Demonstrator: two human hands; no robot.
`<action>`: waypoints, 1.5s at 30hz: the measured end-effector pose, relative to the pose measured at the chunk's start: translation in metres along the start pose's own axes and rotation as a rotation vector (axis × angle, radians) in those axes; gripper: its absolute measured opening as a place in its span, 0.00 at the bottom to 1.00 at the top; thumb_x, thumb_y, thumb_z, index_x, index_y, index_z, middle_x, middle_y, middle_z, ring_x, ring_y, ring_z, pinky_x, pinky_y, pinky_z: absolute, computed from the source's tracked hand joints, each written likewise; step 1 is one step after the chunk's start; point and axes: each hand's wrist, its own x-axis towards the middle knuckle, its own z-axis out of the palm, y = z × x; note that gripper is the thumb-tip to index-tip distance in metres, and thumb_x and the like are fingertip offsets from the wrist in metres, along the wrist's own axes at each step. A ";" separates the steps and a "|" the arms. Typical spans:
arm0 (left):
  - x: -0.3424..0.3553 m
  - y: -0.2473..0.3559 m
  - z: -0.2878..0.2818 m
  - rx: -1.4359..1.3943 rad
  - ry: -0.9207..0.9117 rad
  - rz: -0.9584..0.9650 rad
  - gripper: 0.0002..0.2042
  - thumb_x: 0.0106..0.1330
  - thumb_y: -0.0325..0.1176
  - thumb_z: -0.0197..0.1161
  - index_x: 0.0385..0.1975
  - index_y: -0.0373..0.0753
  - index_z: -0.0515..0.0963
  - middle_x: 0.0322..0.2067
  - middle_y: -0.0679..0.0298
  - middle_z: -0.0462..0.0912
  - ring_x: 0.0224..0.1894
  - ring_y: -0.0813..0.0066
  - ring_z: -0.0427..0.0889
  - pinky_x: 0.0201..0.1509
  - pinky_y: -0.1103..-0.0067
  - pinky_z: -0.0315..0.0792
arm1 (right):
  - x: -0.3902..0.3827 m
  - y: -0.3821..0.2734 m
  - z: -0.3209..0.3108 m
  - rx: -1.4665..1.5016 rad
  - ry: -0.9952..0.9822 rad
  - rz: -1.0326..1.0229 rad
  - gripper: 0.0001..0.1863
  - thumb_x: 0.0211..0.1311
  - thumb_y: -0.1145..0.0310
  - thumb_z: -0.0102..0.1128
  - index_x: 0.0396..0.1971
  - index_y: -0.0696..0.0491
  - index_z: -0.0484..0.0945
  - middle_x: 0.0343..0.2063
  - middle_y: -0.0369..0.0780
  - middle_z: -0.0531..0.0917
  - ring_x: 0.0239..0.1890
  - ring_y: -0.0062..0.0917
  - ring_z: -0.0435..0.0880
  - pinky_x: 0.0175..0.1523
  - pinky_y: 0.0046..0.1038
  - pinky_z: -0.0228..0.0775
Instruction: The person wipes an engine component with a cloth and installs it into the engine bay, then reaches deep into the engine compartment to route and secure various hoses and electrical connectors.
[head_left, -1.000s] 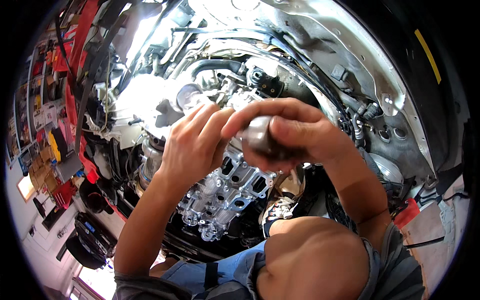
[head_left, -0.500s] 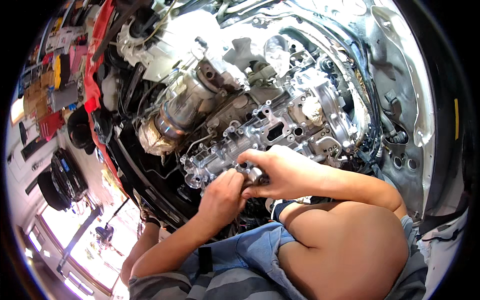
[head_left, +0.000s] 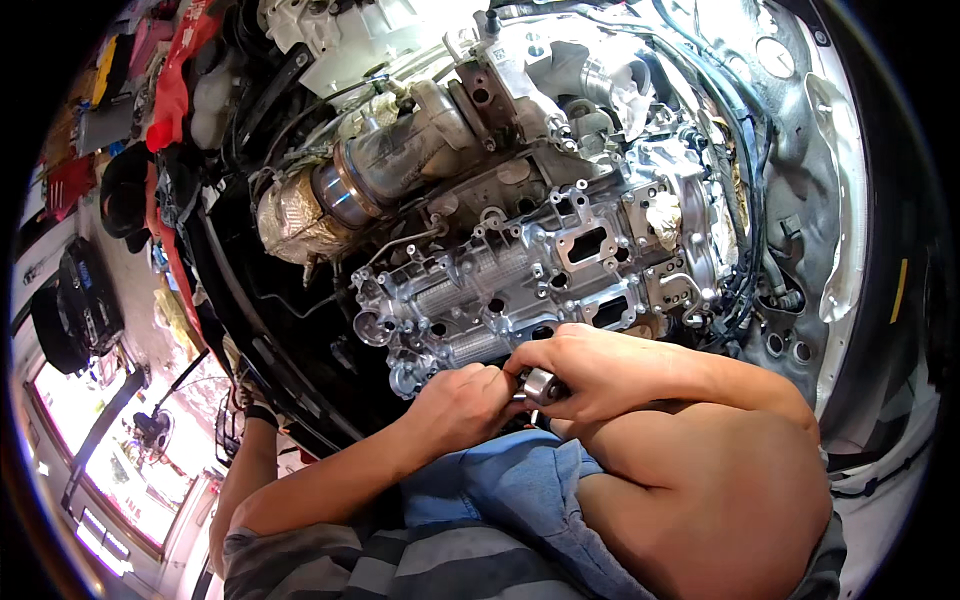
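Observation:
My right hand (head_left: 592, 372) is curled round a short, shiny metal cylinder (head_left: 543, 387) that looks like a socket; its end shows between thumb and fingers. My left hand (head_left: 462, 405) is closed, its fingertips meeting the right hand beside the cylinder. What the left fingers pinch is hidden. Both hands are above my lap, at the near edge of a silver engine valve cover (head_left: 470, 290). This cover has several round holes and rectangular ports, and bolt bosses along its edges.
Beyond the cover lies a metal exhaust part (head_left: 400, 165) with a crinkled foil-like heat shield (head_left: 295, 220). Wiring harnesses (head_left: 750, 150) run down the right of the engine bay. A dark front edge of the car (head_left: 265, 350) curves at left. My bare knee (head_left: 700, 480) is raised at right.
Both hands have drawn back toward my lap, still together, uncovering more of the valve cover. The metal cylinder has moved with them. My view has shifted, too.

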 end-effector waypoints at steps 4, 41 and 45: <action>-0.006 -0.003 -0.007 -0.016 -0.019 -0.031 0.12 0.57 0.37 0.64 0.27 0.36 0.71 0.22 0.58 0.73 0.25 0.57 0.76 0.28 0.68 0.71 | 0.007 -0.005 0.000 0.014 -0.037 0.005 0.12 0.51 0.70 0.63 0.34 0.60 0.77 0.23 0.52 0.80 0.30 0.46 0.80 0.36 0.39 0.70; 0.006 -0.004 0.017 -0.138 0.245 0.032 0.09 0.53 0.32 0.65 0.22 0.40 0.70 0.18 0.62 0.70 0.19 0.63 0.74 0.20 0.72 0.67 | 0.001 0.015 0.009 0.369 0.068 -0.183 0.07 0.49 0.72 0.63 0.26 0.59 0.79 0.22 0.45 0.83 0.25 0.32 0.82 0.33 0.30 0.73; -0.036 -0.044 0.017 -0.005 0.173 -0.362 0.05 0.58 0.31 0.62 0.24 0.38 0.75 0.19 0.59 0.76 0.23 0.59 0.79 0.25 0.70 0.72 | -0.022 0.006 -0.004 0.336 0.110 -0.177 0.05 0.49 0.73 0.64 0.26 0.59 0.78 0.22 0.44 0.83 0.26 0.32 0.83 0.33 0.28 0.73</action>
